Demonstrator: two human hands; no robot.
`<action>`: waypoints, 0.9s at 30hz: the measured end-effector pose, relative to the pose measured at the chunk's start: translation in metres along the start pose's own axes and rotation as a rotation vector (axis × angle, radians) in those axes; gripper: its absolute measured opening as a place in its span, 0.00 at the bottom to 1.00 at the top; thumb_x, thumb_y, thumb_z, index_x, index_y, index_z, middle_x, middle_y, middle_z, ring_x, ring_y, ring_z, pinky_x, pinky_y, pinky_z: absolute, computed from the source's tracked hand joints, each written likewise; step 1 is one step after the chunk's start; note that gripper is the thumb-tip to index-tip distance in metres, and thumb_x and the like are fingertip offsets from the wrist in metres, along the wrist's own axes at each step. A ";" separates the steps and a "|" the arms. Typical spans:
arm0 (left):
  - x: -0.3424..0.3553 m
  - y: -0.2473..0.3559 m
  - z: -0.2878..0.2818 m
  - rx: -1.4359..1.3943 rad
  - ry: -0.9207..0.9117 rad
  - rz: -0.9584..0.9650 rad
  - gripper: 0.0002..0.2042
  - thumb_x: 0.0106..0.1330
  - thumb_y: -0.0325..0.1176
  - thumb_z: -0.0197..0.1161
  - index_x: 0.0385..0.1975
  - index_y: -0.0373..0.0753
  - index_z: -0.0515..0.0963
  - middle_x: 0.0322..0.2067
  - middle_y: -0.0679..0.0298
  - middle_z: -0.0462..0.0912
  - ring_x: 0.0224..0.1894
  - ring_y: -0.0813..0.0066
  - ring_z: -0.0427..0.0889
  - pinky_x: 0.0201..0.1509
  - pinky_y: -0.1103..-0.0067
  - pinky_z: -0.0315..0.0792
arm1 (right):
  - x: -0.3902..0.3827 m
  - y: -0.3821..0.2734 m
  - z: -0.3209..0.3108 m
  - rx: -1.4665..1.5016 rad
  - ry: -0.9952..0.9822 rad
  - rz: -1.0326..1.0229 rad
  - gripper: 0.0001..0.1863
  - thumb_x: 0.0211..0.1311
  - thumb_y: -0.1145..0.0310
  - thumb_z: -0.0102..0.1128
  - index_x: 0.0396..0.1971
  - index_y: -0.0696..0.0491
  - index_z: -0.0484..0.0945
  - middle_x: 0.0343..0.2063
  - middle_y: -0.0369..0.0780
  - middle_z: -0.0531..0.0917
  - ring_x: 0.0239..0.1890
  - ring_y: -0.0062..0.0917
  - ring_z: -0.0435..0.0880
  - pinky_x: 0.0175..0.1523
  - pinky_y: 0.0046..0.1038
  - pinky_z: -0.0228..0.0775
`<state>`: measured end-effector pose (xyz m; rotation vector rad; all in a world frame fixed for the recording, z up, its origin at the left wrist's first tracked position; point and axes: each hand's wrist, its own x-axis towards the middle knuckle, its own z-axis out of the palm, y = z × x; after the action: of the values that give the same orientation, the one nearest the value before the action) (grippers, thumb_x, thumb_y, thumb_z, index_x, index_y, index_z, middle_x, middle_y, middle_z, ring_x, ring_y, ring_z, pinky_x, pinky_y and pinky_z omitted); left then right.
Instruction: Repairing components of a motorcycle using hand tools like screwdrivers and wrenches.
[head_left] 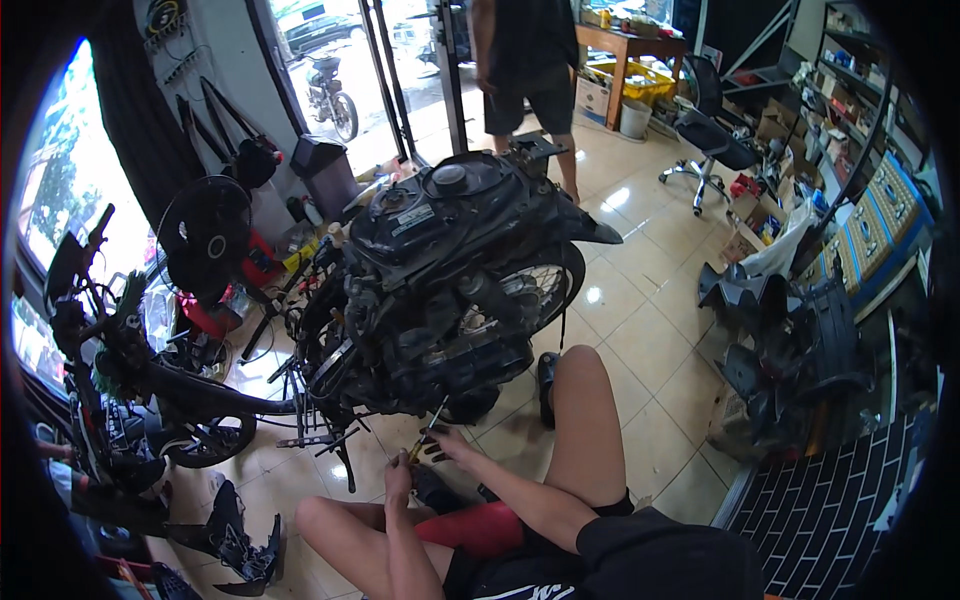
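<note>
I sit low before a partly stripped black motorcycle (440,300). A screwdriver (417,453) with a yellowish handle slants up from my hands, its thin pale shaft reaching the underside of the dark engine (470,370). My left hand (399,470) is closed at the handle's lower end. Beside it, my right hand (452,446) has its fingers curled round the tool near the shaft. The screwdriver's tip and what it touches are too small to make out.
A person (530,70) stands behind the motorcycle. To the left are a black fan (207,240) and another motorcycle (150,390). Black plastic panels (790,330) lie at the right, near an office chair (710,140). A black fairing piece (240,540) rests on the tiles at lower left.
</note>
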<state>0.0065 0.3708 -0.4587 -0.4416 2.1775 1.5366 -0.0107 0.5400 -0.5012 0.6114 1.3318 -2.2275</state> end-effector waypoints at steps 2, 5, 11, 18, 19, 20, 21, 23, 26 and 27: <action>0.006 0.000 0.003 -0.157 0.065 -0.144 0.21 0.72 0.49 0.54 0.33 0.33 0.80 0.17 0.68 0.74 0.17 0.76 0.71 0.22 0.76 0.65 | 0.008 -0.002 -0.008 0.039 0.018 -0.014 0.17 0.70 0.54 0.55 0.51 0.47 0.79 0.40 0.34 0.85 0.36 0.23 0.84 0.35 0.28 0.77; 0.040 -0.047 -0.007 -0.157 0.066 -0.187 0.21 0.71 0.48 0.55 0.30 0.34 0.81 0.20 0.67 0.76 0.17 0.78 0.71 0.20 0.78 0.65 | 0.010 0.001 -0.001 0.072 0.021 -0.063 0.16 0.69 0.56 0.57 0.49 0.49 0.80 0.39 0.34 0.86 0.34 0.24 0.85 0.33 0.29 0.79; 0.000 0.001 0.020 -0.252 0.141 -0.161 0.19 0.70 0.47 0.57 0.35 0.34 0.80 0.24 0.65 0.79 0.18 0.79 0.73 0.21 0.81 0.69 | 0.013 0.009 -0.014 0.020 0.173 -0.089 0.17 0.66 0.57 0.63 0.44 0.55 0.82 0.37 0.36 0.86 0.29 0.24 0.85 0.30 0.27 0.78; 0.019 -0.044 -0.005 -0.152 0.087 0.027 0.20 0.71 0.49 0.56 0.42 0.36 0.79 0.25 0.62 0.78 0.19 0.73 0.78 0.21 0.77 0.75 | 0.011 -0.001 0.002 0.035 0.154 -0.035 0.15 0.67 0.55 0.61 0.43 0.51 0.81 0.36 0.34 0.86 0.31 0.22 0.83 0.30 0.26 0.75; 0.020 -0.042 -0.004 -0.138 0.071 0.000 0.21 0.71 0.51 0.55 0.42 0.36 0.80 0.24 0.63 0.78 0.19 0.73 0.78 0.21 0.77 0.75 | 0.009 -0.003 0.000 0.040 0.158 -0.025 0.15 0.67 0.55 0.61 0.43 0.51 0.81 0.36 0.34 0.86 0.31 0.22 0.83 0.30 0.26 0.75; 0.021 -0.039 -0.005 -0.123 0.061 -0.022 0.22 0.71 0.52 0.54 0.41 0.36 0.81 0.23 0.63 0.78 0.18 0.73 0.78 0.21 0.77 0.75 | 0.008 -0.007 0.001 0.087 0.146 -0.041 0.14 0.68 0.56 0.60 0.43 0.50 0.81 0.37 0.34 0.86 0.30 0.22 0.83 0.30 0.26 0.76; 0.021 -0.037 -0.006 -0.118 0.064 -0.028 0.22 0.71 0.52 0.54 0.41 0.36 0.81 0.23 0.63 0.78 0.18 0.73 0.78 0.21 0.77 0.75 | 0.007 -0.010 0.002 0.133 0.134 -0.058 0.13 0.68 0.56 0.59 0.43 0.50 0.81 0.37 0.34 0.86 0.30 0.22 0.83 0.30 0.27 0.76; 0.026 -0.037 -0.003 -0.150 0.113 -0.104 0.23 0.72 0.51 0.54 0.40 0.32 0.82 0.26 0.63 0.80 0.19 0.80 0.71 0.22 0.80 0.65 | 0.009 -0.014 0.000 0.164 0.091 -0.056 0.12 0.69 0.57 0.58 0.43 0.49 0.81 0.37 0.35 0.86 0.30 0.22 0.83 0.29 0.27 0.76; 0.028 -0.038 -0.005 -0.135 0.105 -0.119 0.23 0.73 0.50 0.54 0.46 0.32 0.81 0.29 0.63 0.81 0.23 0.79 0.75 0.25 0.79 0.68 | 0.013 -0.016 -0.001 0.113 0.061 -0.083 0.12 0.69 0.58 0.58 0.43 0.50 0.81 0.36 0.35 0.86 0.29 0.22 0.83 0.29 0.27 0.76; 0.028 -0.039 -0.002 -0.139 0.112 -0.115 0.23 0.73 0.50 0.54 0.46 0.32 0.81 0.29 0.63 0.81 0.23 0.79 0.75 0.25 0.79 0.68 | 0.012 -0.017 -0.006 0.050 0.136 -0.114 0.13 0.69 0.58 0.59 0.42 0.51 0.81 0.34 0.36 0.86 0.29 0.22 0.83 0.29 0.27 0.76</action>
<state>0.0011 0.3559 -0.5039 -0.7006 2.0940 1.6415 -0.0296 0.5503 -0.4996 0.7341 1.4137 -2.3525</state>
